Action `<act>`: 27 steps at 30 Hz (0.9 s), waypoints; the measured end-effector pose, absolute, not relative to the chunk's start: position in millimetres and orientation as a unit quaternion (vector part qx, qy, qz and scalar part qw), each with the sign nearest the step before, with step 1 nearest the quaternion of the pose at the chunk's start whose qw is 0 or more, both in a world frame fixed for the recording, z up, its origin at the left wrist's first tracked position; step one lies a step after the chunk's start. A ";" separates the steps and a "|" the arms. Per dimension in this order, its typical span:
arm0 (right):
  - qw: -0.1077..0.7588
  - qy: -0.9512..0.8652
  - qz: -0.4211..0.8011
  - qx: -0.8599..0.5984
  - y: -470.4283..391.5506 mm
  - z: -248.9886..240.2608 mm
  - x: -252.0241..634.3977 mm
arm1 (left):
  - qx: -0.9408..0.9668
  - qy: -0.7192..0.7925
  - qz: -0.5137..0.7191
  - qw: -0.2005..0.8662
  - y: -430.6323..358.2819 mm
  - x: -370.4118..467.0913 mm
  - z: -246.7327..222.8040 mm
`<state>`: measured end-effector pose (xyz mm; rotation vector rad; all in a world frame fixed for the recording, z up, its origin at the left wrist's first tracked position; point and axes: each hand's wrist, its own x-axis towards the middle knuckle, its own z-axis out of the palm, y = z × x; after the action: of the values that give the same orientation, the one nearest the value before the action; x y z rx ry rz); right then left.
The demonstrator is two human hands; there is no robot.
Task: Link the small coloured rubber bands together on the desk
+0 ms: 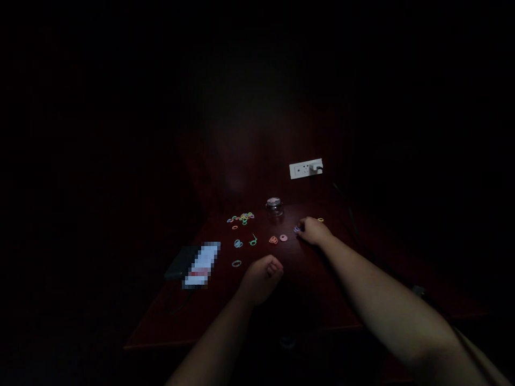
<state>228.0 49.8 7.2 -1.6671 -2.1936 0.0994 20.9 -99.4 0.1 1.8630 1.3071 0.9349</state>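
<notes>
On the dark red table, my right hand (316,231) reaches out with its fingertips closed on purple hair ties (297,229) at the tabletop. My left hand (263,276) is curled nearer to me, and nothing shows in its fingers. Between the hands lie a pink hair tie cluster (284,238) and an orange-red one (273,240). Farther left are green hair ties (253,242), one end sticking up, and light blue ones (238,244). A multicoloured ring (236,264) rests left of my left hand. Just past my right hand is a yellow hair tie (321,220).
A mixed pile of hair ties (245,217) lies at the back left, with a lone orange one (235,227) in front. Behind them stands a clear lidded jar (275,208). A blurred bright phone-like rectangle (202,265) is at left. A wall socket (300,170) holds a plug.
</notes>
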 end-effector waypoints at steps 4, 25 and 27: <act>0.183 -0.783 0.005 -0.595 46.9 9.1 224.3 | 0.713 0.504 0.359 0.331 -100.4 22.1 1.0; 0.176 -0.798 0.028 -0.575 49.9 12.2 220.9 | 0.716 0.502 0.354 0.332 -103.0 22.4 4.7; 0.178 -0.800 0.028 -0.572 50.6 12.3 221.5 | 0.713 0.503 0.355 0.335 -103.5 22.6 5.1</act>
<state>221.5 50.6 12.3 -1.6175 -2.2633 0.0798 22.6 -103.5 5.1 1.8606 1.3127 0.9249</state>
